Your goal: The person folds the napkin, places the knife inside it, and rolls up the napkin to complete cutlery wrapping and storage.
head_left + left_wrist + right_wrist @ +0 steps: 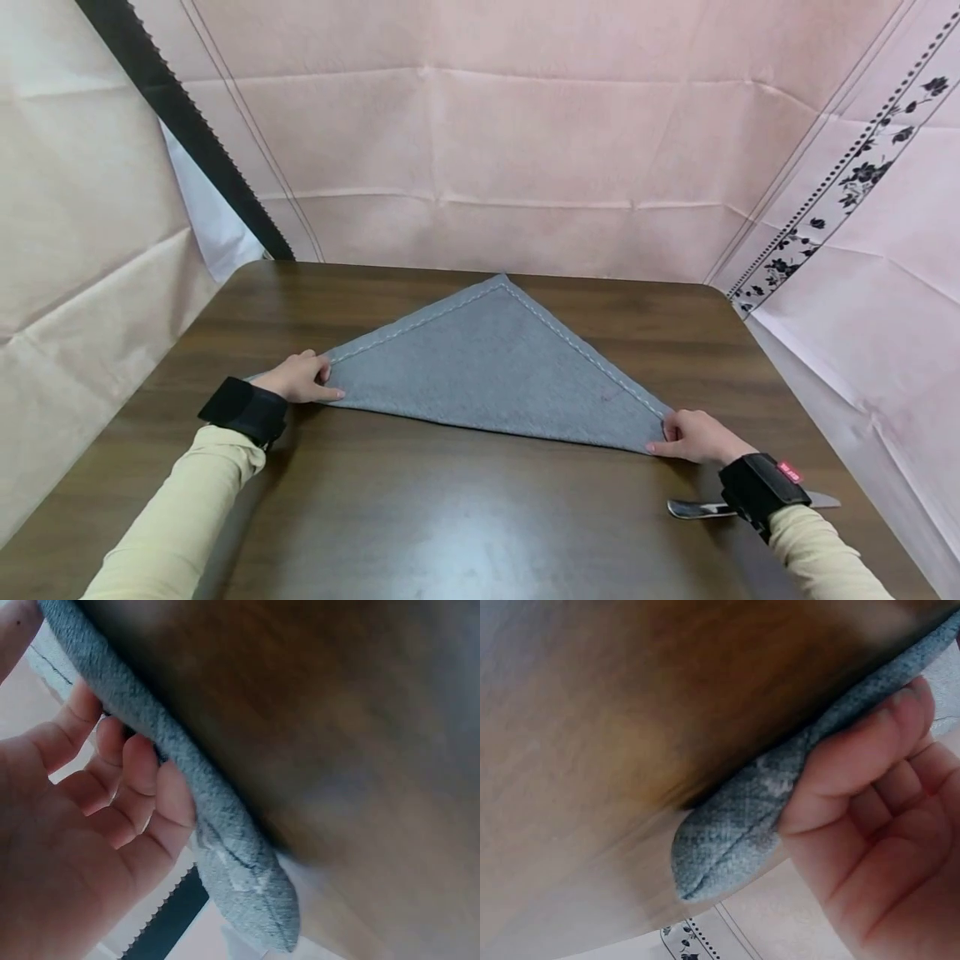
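A grey cloth, folded into a triangle with pale stitching along its two far edges, lies flat on the dark wooden table. My left hand pinches the cloth's left corner; its curled fingers press against the folded edge. My right hand pinches the right corner, with the fingers curled under the cloth. The triangle's point aims away from me, toward the far edge of the table.
A metal tool with a dark end lies on the table just behind my right wrist. Pink sheeting walls in the table at the back and on both sides. A black toothed strip runs diagonally at the back left.
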Available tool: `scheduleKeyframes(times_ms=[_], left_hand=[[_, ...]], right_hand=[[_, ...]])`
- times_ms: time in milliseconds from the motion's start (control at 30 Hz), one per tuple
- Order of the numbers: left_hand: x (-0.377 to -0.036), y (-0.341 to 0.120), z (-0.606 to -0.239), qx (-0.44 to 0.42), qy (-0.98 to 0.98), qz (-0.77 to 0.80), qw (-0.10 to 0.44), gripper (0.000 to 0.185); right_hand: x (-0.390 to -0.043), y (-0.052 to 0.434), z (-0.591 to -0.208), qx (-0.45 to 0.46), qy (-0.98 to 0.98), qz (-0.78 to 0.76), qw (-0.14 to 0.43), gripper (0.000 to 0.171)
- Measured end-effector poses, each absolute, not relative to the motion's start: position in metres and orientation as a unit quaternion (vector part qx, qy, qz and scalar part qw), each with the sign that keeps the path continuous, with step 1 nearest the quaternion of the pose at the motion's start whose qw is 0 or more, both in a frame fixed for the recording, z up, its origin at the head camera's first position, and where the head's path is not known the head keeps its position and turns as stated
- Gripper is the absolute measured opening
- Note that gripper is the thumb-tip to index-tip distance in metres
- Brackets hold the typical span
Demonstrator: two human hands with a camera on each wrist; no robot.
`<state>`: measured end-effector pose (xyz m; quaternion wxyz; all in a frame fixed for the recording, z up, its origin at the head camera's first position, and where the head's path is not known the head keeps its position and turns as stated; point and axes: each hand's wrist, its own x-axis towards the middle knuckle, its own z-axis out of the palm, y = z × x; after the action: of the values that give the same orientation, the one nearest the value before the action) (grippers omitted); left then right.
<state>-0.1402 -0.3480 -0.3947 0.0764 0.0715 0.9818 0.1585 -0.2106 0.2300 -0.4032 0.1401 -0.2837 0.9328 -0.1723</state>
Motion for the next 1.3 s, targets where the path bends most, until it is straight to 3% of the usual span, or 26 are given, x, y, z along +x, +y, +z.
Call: scheduleKeyframes(times_ms=[667,1300], left_hand=[[-0.076,-0.327,-0.413,0.075,0.983,0.154,0.064,0.039],[-0.058,-0.32,-0.414,0.081,0.983,0.152,0.056,0.04]], right_hand=[[-0.189,0.251,-0.411,-0.285,0.923,-0.19,0.178,0.036],[-0.172,0.264,-0.413,-0.281,0.921,-0.199,0.182,0.037]])
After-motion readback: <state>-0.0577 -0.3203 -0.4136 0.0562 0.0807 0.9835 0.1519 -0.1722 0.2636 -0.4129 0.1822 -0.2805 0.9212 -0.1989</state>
